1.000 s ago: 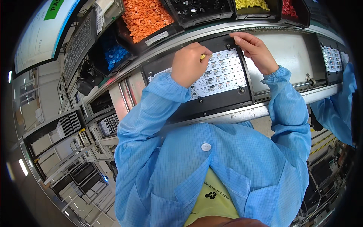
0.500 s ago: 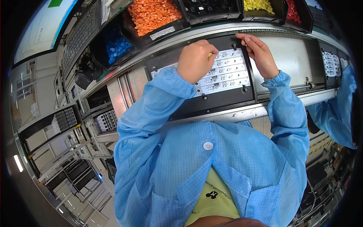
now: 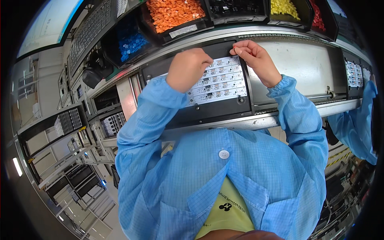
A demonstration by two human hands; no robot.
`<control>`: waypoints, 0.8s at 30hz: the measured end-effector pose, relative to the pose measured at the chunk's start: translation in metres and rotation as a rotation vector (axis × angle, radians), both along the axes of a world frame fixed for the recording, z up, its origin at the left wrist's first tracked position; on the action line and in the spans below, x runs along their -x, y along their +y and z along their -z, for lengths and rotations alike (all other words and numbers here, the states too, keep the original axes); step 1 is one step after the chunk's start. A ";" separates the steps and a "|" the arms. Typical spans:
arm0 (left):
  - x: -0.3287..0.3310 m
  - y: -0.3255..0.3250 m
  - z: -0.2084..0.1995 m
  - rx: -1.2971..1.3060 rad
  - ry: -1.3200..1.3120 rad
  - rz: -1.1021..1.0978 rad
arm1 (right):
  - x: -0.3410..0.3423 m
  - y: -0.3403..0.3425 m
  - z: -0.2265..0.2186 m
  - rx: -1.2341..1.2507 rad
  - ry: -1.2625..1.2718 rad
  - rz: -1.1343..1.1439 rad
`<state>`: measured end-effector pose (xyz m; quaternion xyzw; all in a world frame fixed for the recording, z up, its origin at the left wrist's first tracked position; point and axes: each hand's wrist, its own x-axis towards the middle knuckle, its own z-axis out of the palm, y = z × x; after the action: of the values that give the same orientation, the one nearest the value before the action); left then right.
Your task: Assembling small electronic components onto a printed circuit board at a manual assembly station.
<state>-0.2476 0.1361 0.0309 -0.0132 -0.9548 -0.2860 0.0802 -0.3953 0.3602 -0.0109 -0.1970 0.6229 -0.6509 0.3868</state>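
White circuit boards (image 3: 220, 87) lie in parallel strips on a black fixture plate (image 3: 224, 117) on the rail in front of me. My left hand (image 3: 187, 69) is over the left part of the boards, its fingers pinched at the upper strip. Whatever sits between those fingertips is hidden. Above the plate's upper right corner, my right hand (image 3: 257, 60) pinches a small red plastic part (image 3: 234, 47) between thumb and forefinger.
Behind the rail stand black bins of blue parts (image 3: 131, 45), orange parts (image 3: 174, 15), black parts (image 3: 234, 5), yellow parts (image 3: 285, 9) and red parts (image 3: 318, 19). Another loaded fixture (image 3: 354, 75) is at the right, near a co-worker's blue sleeve (image 3: 356, 114). A keyboard (image 3: 91, 34) and monitor (image 3: 44, 24) stand left.
The fixture with its boards has shifted left along the rail, and both my hands have moved left with it. The yellow part seen at my left fingertips before is no longer visible.
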 end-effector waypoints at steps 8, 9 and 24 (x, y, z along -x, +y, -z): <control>0.022 -0.016 0.037 -0.722 -0.147 -0.171 | 0.007 -0.010 0.004 -0.138 0.283 -0.221; 0.027 -0.010 0.034 -0.727 -0.145 -0.166 | 0.008 -0.009 0.007 -0.143 0.286 -0.218; 0.035 0.004 0.037 0.025 0.178 0.002 | -0.004 -0.016 -0.008 -0.095 0.845 -0.136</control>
<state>-0.2830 0.1398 -0.0064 -0.0404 -0.9474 -0.2716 0.1645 -0.3916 0.3443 -0.0031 -0.4689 0.7413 -0.4568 0.1483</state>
